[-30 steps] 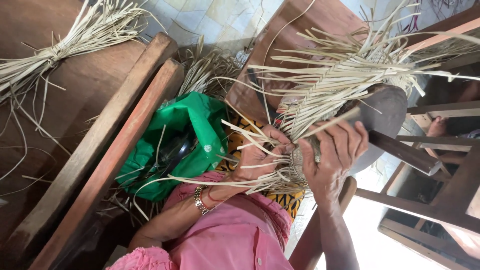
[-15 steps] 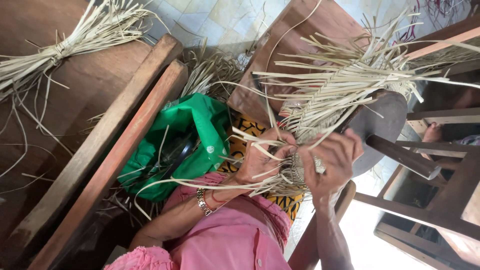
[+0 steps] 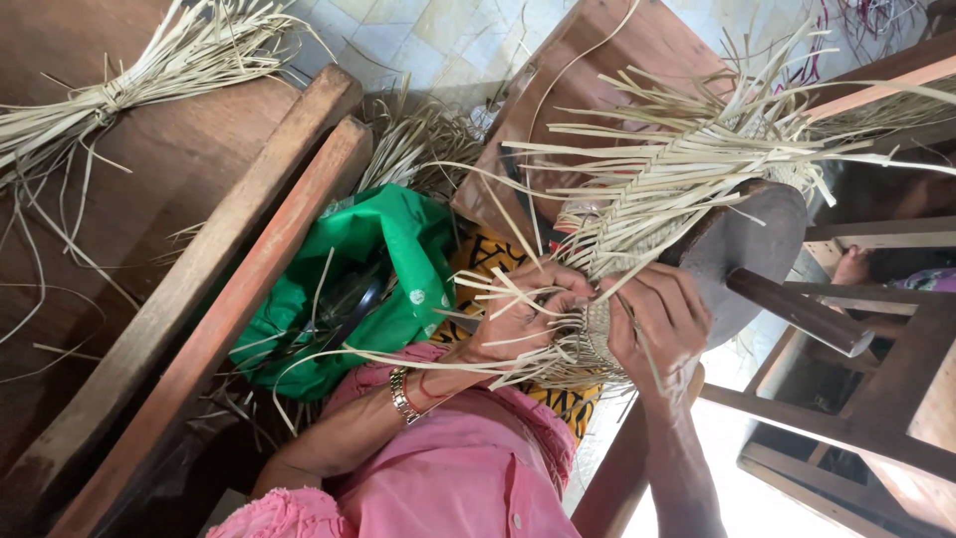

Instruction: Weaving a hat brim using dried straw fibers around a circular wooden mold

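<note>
A half-woven piece of pale straw (image 3: 647,214) lies over a dark round wooden block (image 3: 752,249), with many loose strand ends sticking out. My left hand (image 3: 518,319), with a metal bracelet on its wrist, pinches several strands at the near edge of the weave. My right hand (image 3: 662,324) grips the woven edge just beside it, fingers curled over the straw. The two hands almost touch. A pink garment (image 3: 468,478) fills the bottom of the view.
A green plastic bag (image 3: 368,279) lies left of my hands next to two wooden beams (image 3: 229,289). A tied straw bundle (image 3: 129,85) rests on a brown board at upper left. Wooden furniture frames (image 3: 866,399) stand at right. More straw lies on the tiled floor.
My right hand has slid off the round block's face down onto the woven edge. The left hand has kept working the strands in the same place. The view shifted slightly.
</note>
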